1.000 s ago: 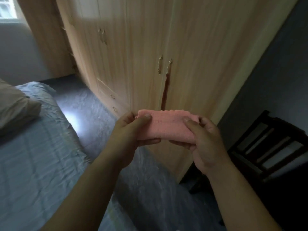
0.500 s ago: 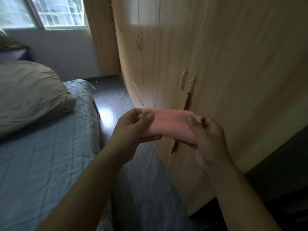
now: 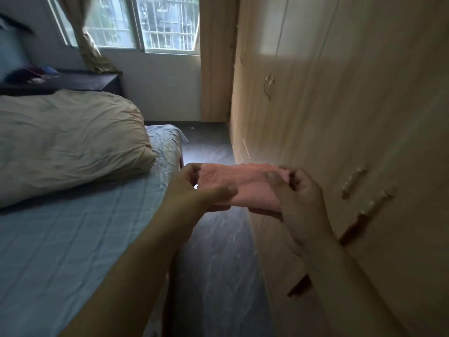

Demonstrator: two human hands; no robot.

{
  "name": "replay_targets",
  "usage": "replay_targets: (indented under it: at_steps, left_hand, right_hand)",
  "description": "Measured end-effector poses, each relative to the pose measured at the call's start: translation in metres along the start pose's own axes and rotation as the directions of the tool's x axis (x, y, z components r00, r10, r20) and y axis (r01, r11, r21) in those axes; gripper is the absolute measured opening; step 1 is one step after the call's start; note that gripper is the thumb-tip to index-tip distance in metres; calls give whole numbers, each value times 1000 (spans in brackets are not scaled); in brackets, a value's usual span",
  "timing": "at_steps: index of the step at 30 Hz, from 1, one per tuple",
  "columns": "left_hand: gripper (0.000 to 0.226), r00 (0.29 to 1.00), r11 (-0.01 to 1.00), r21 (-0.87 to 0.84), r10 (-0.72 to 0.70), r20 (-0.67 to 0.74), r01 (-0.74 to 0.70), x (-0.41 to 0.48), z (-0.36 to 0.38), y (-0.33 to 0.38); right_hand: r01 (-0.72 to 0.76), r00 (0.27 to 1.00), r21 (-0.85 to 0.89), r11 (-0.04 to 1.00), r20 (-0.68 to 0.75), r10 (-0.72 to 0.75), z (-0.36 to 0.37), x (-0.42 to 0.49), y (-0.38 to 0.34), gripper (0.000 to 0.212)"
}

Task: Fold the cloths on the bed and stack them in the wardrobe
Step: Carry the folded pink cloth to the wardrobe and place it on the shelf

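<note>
Light blue checked bed sheet (image 3: 60, 239) at left, with a crumpled beige pillow (image 3: 68, 142) lying on it. The small pink folded cloth (image 3: 243, 186) is held in the air over the dark grey floor (image 3: 218, 263), between the bed and the pale wooden wardrobe (image 3: 352, 105). It forms a flat, oblong pad with a ribbed, slightly wrinkled face and a wavy upper edge.

The cloth's underside and both short ends are covered by fingers, so the number of layers cannot be told. The items on the dark bedside cabinet (image 3: 73, 83) are too dim to identify. A dark reddish strip (image 3: 352, 229) shows at the door seam below the brass bar handles (image 3: 353, 181); its nature cannot be made out.

Left hand (image 3: 192, 190): thumb laid along the lower front edge, fingers curled behind, pinching the left end. Right hand (image 3: 298, 203): thumb pressed on the front face, fingers curled beneath, gripping the right end.
</note>
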State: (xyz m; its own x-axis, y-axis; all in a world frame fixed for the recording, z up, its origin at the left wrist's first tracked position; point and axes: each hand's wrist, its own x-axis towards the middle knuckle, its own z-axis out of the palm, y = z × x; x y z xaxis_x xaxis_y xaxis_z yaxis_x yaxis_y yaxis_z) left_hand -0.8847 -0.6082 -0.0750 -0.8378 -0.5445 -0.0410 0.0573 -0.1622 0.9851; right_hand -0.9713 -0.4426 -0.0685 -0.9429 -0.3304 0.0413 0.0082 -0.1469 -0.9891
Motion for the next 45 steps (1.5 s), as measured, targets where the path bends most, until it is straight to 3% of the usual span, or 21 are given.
replay_targets:
  at_steps: [14, 24, 30, 39, 45]
  left_hand:
    - [44, 996, 996, -77, 35, -88, -42, 234, -49, 29]
    - [42, 980, 991, 80, 119, -159, -108, 408, -44, 31]
    - [8, 972, 990, 42, 137, -189, -131, 514, -37, 51]
    - [7, 974, 993, 45, 113, -195, -107, 647, -52, 43]
    - [11, 970, 987, 80, 152, -189, -139, 761, -84, 37]
  right_hand:
    - [-11, 994, 12, 1000, 112, 9, 101, 240, 12, 10]
    - [-4, 989, -24, 1000, 150, 8, 133, 421, 38, 25]
    - [-35, 971, 3, 999, 238, 33, 153, 531, 30, 29]
    - [-70, 970, -44, 997, 231, 78, 189, 667, 53, 32]
    - [-50, 974, -89, 995, 218, 68, 239, 765, 79, 45]
